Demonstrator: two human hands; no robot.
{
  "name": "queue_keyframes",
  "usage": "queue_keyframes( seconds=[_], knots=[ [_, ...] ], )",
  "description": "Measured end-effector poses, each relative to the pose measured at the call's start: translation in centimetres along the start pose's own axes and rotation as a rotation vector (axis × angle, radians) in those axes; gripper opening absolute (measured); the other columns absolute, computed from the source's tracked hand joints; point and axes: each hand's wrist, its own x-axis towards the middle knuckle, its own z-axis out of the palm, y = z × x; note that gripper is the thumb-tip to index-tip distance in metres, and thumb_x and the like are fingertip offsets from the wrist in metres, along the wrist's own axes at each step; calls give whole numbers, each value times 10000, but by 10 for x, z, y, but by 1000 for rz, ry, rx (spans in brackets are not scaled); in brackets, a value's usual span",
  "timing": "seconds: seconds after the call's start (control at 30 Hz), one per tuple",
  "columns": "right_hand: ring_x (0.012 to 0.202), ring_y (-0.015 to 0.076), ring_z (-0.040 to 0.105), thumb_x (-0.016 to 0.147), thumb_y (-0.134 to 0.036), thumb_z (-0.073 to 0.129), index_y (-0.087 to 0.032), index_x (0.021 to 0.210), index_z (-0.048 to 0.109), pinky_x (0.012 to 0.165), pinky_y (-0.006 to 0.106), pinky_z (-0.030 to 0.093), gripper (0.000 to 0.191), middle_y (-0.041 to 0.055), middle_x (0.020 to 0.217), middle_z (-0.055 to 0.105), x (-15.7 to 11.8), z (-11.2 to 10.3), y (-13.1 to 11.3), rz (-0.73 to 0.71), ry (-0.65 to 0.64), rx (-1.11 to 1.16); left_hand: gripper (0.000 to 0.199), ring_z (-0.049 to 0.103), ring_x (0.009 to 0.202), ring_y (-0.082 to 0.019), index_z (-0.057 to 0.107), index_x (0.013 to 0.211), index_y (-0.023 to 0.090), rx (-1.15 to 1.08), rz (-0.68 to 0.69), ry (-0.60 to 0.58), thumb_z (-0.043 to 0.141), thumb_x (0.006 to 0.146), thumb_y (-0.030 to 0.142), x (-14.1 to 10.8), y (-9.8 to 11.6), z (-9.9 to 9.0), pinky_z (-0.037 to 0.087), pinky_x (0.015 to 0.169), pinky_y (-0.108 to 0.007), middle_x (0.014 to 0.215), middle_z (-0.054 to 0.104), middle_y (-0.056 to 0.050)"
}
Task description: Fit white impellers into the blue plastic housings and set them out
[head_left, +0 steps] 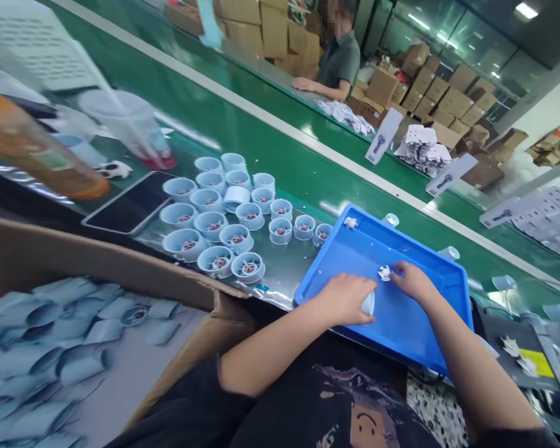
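My left hand (348,298) is wrapped round a light blue plastic ring-shaped housing (369,303), held over the near part of a blue tray (382,340). Just to its right, my right hand (413,280) has its fingertips closed on a small white fan blade wheel (384,272). A second white blade wheel (351,223) lies in the tray's far left corner. Left of the tray, several light blue housings (237,239) stand upright on the bench, with reddish-brown centres showing inside.
A cardboard box (186,367) with many loose blue housings (84,367) is at lower left. A phone (129,204), an orange bottle (37,146) and a clear cup (121,115) lie beyond it. Across the green conveyor (303,134), a person (340,62) sits near cartons.
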Motion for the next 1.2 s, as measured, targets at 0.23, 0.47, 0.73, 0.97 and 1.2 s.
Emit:
queue_keyframes(
  seconds=[0.23,0.47,0.73,0.97,1.2],
  knots=[
    [1050,221,554,1005,-238,567,-138,1188,566,930,416,505,208,89,1187,531,-18,10,-16,15,29,-40,472,668,982,-336,601,1083,200,31,-73,-11,743,727,475,-4,2,-6,507,815,-426,1059,708,-93],
    [1050,232,553,992,-298,602,-122,1143,583,934,434,496,233,95,1159,543,13,2,-41,111,-8,88,561,625,1057,-285,501,1127,196,-228,-152,276,797,676,351,-4,-6,-2,494,906,-420,1149,650,-85],
    [866,189,591,944,-376,578,-135,1066,559,788,344,529,271,73,991,583,-46,-2,-33,-97,-39,798,494,632,1049,-250,539,1122,210,-515,36,626,737,691,347,-24,-17,-6,489,951,-398,1129,670,-81],
    [525,156,501,775,-641,493,-167,1008,497,483,261,418,528,21,675,510,-111,6,-16,-311,-7,1372,538,641,1052,-268,537,1205,207,-283,196,395,703,722,377,-31,15,-1,497,941,-395,1161,667,-100],
    [745,150,518,890,-189,556,-206,944,662,671,281,416,119,36,917,529,-135,-5,-30,-513,499,776,353,636,1059,-248,543,1187,180,-44,318,409,533,888,367,-28,29,1,463,975,-406,1117,685,-107]
  ],
)
